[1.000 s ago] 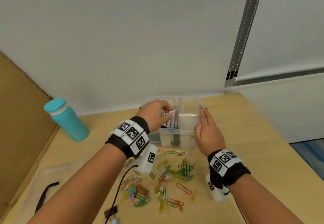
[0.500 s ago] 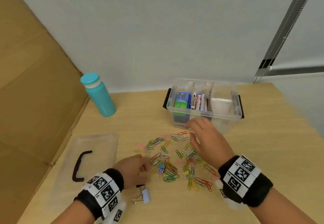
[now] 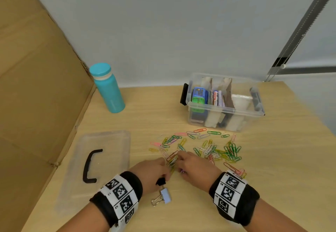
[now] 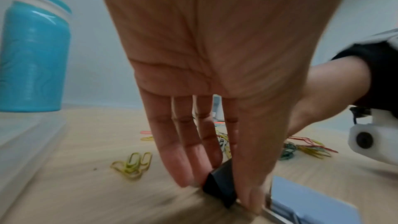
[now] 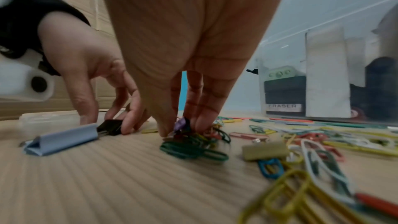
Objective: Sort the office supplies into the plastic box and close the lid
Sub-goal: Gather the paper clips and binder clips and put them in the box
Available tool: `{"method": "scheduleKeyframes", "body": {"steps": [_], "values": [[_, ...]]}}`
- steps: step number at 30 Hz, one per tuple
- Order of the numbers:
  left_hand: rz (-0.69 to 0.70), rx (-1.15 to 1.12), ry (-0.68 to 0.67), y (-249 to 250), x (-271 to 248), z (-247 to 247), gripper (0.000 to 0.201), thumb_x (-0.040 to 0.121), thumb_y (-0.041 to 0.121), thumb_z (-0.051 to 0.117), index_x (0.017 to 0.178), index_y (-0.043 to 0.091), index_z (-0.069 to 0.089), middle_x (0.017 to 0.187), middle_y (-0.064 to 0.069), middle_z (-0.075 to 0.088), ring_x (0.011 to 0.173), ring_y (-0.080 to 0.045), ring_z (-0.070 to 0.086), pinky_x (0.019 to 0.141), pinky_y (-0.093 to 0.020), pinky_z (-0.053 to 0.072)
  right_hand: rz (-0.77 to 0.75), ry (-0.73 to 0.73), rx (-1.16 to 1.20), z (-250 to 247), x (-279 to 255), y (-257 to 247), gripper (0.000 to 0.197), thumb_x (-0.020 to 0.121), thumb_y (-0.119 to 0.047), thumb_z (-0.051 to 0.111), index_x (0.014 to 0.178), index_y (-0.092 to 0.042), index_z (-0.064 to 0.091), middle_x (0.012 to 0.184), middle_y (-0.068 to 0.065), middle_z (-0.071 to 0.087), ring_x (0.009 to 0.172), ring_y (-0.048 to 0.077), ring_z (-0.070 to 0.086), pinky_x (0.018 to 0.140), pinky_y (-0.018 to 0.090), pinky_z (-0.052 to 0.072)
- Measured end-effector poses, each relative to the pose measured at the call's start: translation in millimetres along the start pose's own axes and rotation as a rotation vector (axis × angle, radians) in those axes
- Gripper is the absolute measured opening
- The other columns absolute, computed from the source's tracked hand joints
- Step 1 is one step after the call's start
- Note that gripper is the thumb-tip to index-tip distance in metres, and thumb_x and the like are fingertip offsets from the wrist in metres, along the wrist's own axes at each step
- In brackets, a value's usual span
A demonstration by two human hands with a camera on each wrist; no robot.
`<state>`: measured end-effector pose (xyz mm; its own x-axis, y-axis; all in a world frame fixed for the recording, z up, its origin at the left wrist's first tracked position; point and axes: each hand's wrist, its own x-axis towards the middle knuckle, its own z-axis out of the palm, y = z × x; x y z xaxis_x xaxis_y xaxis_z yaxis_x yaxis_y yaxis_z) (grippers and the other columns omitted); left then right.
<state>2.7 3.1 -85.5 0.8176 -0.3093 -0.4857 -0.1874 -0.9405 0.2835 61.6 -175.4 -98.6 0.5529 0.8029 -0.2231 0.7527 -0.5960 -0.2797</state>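
A clear plastic box (image 3: 225, 115) stands open at the back right, with an eraser, markers and white dividers inside. Its lid (image 3: 109, 140) lies flat on the left, black handle up. Coloured paper clips (image 3: 214, 151) are scattered in front of the box. My left hand (image 3: 161, 174) pinches a black binder clip (image 4: 221, 185) on the table, right beside a light blue binder clip (image 3: 165, 196). My right hand (image 3: 181, 166) is just right of it. Its thumb and fingers pinch a small purple binder clip (image 5: 181, 123) in a clump of paper clips.
A teal bottle (image 3: 107, 88) stands at the back left, beside a cardboard wall (image 3: 36, 86). An olive binder clip (image 5: 264, 150) lies among the paper clips near my right hand. The wooden table (image 3: 281, 159) ends at the right edge.
Both hands left the box and came down to the table. In the last half second the left hand closed on the black binder clip and the right hand moved left into the clips.
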Motion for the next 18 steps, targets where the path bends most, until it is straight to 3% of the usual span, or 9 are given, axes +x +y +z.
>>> {"method": "scheduleKeyframes", "body": {"steps": [4, 7, 9, 12, 15, 18], "values": [[0.047, 0.044, -0.017, -2, -2, 2, 0.026, 0.086, 0.011, 0.057, 0.111, 0.017, 0.056, 0.119, -0.002, 0.044, 0.096, -0.026, 0.056, 0.08, -0.035, 0.047, 0.049, 0.074, 0.113, 6, -3, 7, 0.017, 0.091, -0.009, 0.046, 0.101, -0.009, 0.06, 0.116, 0.005, 0.045, 0.102, 0.023, 0.049, 0.075, 0.03, 0.04], [0.062, 0.04, 0.001, -4, 2, -1, 0.025, 0.085, 0.012, 0.059, 0.109, 0.013, 0.055, 0.116, -0.002, 0.046, 0.084, -0.019, 0.05, 0.071, -0.03, 0.042, 0.097, 0.171, 0.279, 9, -7, 15, 0.01, 0.087, -0.01, 0.054, 0.09, -0.017, 0.061, 0.101, -0.002, 0.052, 0.087, 0.016, 0.053, 0.074, 0.028, 0.046], [0.073, 0.028, 0.03, -5, 3, -2, 0.022, 0.085, 0.016, 0.059, 0.106, 0.012, 0.054, 0.101, 0.004, 0.048, 0.08, -0.014, 0.045, 0.065, -0.026, 0.037, 0.187, 0.268, 0.479, 7, -10, 21, 0.013, 0.086, -0.011, 0.061, 0.081, -0.022, 0.06, 0.091, -0.007, 0.059, 0.081, 0.011, 0.057, 0.074, 0.027, 0.051], [0.034, -0.023, 0.069, -10, 1, -5, 0.018, 0.086, 0.017, 0.056, 0.103, 0.015, 0.051, 0.08, 0.012, 0.044, 0.079, -0.013, 0.047, 0.061, -0.022, 0.036, 0.36, 0.354, 0.82, 1, -15, 30, 0.006, 0.087, -0.013, 0.064, 0.083, -0.016, 0.063, 0.086, -0.005, 0.069, 0.079, 0.011, 0.064, 0.077, 0.025, 0.054], [0.01, -0.079, 0.102, -18, -1, -9, 0.02, 0.088, 0.014, 0.052, 0.108, 0.018, 0.051, 0.1, 0.004, 0.054, 0.086, -0.015, 0.053, 0.078, -0.028, 0.045, 0.44, 0.405, 1.301, -2, -16, 38, 0.005, 0.092, -0.006, 0.057, 0.087, -0.008, 0.057, 0.086, 0.01, 0.066, 0.073, 0.021, 0.062, 0.076, 0.037, 0.054], [0.021, -0.174, 0.171, -20, -5, -13, 0.02, 0.09, 0.013, 0.049, 0.11, 0.017, 0.053, 0.106, 0.004, 0.05, 0.091, -0.014, 0.054, 0.082, -0.025, 0.045, 0.527, 0.432, 1.76, -5, -18, 37, 0.017, 0.097, -0.003, 0.037, 0.09, -0.006, 0.052, 0.078, 0.012, 0.058, 0.069, 0.023, 0.057, 0.066, 0.035, 0.05]]}}
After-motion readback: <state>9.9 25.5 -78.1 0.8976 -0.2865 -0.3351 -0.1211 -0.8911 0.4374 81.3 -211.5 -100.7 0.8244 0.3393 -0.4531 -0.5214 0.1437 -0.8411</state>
